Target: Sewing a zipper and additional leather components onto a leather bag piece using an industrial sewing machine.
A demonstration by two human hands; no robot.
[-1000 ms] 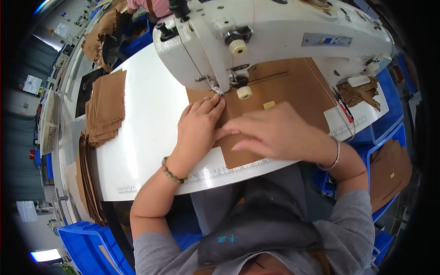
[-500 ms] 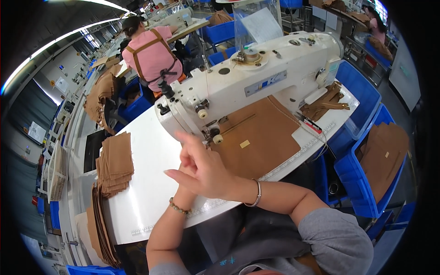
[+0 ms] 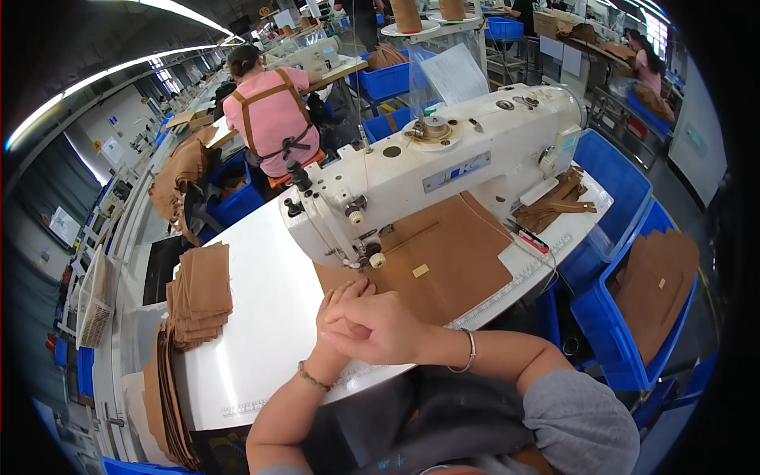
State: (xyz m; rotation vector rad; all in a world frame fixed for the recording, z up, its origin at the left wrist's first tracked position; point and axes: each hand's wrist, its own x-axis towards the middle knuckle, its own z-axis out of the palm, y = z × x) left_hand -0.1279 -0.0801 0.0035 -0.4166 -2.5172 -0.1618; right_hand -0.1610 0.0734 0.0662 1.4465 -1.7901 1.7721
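A white sewing machine (image 3: 451,170) is shown on a white table (image 3: 261,317), with a large brown panel (image 3: 443,265) spread flat beneath its arm and reaching from the needle area toward the table's right front edge. A small pale tag (image 3: 420,271) is seen on the panel near its middle.

The left hand (image 3: 342,305) is laid near the panel's near left corner, just before the needle, fingers curled downward; whether the fingertips press the fabric cannot be told. The right hand (image 3: 380,326) is crossed over the left and rests on top of it, loosely curled, nothing being gripped in either hand. A beaded bracelet is worn on the left wrist and a thin metal bangle on the right.

A stack of brown pieces (image 3: 199,293) is placed on the table's left part, well apart from the hands, with further brown sheets (image 3: 162,396) hung over the left edge below it. Brown straps (image 3: 558,202) are heaped at the machine's right end. Blue bins (image 3: 625,206) are set to the right of the table, the lower bin (image 3: 657,285) holding more brown panels.

Behind the machine, another person in a pink shirt (image 3: 273,119) is seated with back turned at a neighbouring station.
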